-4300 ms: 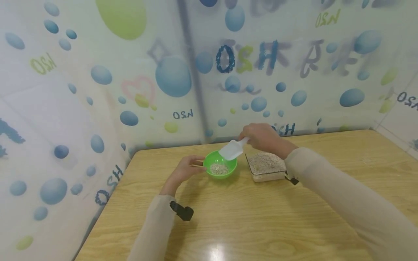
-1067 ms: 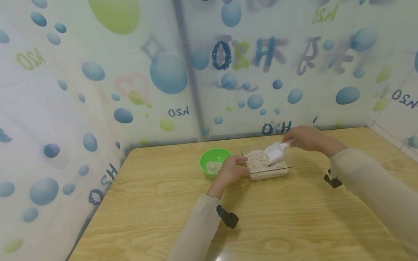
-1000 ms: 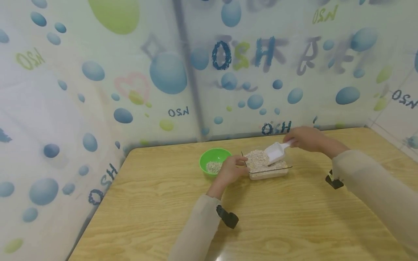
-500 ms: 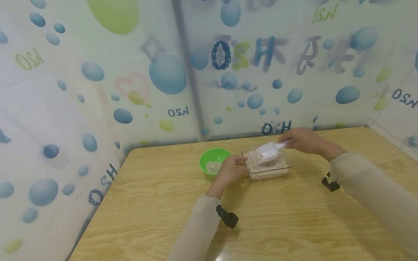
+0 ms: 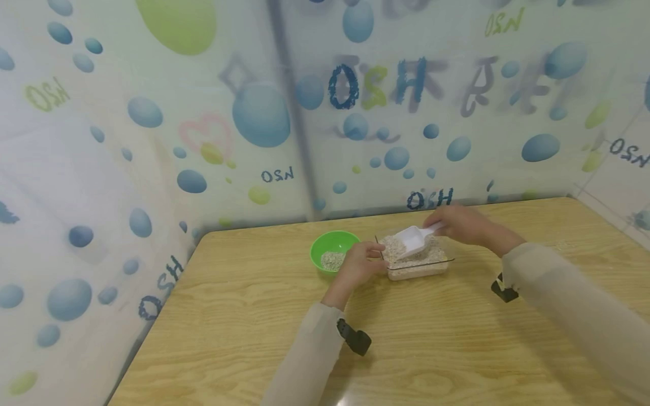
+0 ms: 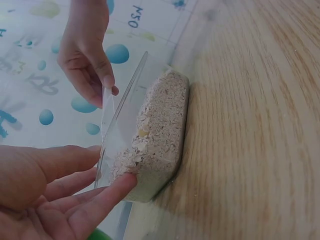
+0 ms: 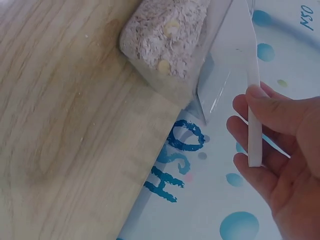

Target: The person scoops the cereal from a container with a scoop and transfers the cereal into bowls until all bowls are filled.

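The left hand (image 5: 358,264) partly hides the green bowl (image 5: 330,242)

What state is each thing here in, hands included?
Green bowl, upright, flakes in its bottom
Clear rectangular container, uncovered, flakes heaped unevenly inside
White scoop, held tilted, mouth at the container's flakes
Left hand, touching the container's left end
Right hand, gripping the scoop's handle

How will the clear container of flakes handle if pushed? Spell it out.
The clear container would probably slide rather than roll, being boxy and flat on the table. It's likely stiff, since its sides stand straight. The loose flakes could spill if it tips, as no lid covers them.
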`<control>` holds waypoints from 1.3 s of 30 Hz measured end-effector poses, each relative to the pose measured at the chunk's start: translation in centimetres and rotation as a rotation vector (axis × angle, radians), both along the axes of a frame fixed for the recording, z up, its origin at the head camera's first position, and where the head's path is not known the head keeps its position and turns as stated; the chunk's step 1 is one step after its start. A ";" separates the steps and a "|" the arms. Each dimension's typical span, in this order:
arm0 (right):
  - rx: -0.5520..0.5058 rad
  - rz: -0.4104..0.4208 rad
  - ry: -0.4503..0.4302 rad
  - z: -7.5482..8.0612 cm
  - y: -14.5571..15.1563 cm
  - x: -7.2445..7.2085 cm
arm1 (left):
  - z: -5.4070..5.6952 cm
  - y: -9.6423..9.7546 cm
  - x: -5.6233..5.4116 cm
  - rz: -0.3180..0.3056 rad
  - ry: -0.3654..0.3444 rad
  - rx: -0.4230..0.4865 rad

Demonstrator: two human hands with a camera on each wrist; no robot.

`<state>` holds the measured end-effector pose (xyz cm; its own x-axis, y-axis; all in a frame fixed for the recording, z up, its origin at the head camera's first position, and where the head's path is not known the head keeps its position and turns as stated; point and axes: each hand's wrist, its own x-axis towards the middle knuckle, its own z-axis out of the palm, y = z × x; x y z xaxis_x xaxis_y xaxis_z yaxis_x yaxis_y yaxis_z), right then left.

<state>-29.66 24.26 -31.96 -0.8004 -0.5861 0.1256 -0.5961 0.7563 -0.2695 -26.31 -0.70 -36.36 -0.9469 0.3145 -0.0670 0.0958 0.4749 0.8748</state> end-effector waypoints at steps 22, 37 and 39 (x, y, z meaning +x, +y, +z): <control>-0.047 -0.035 0.041 -2.2 -0.5 0.2 | 0.1 0.0 -0.1 0.001 -0.011 0.008; -0.173 -0.097 -0.025 -2.1 1.2 1.0 | 0.2 -0.1 -0.3 -0.001 -0.013 -0.023; -0.192 -0.108 -0.047 -2.1 1.2 1.1 | 0.2 -0.2 -0.3 -0.003 -0.013 -0.027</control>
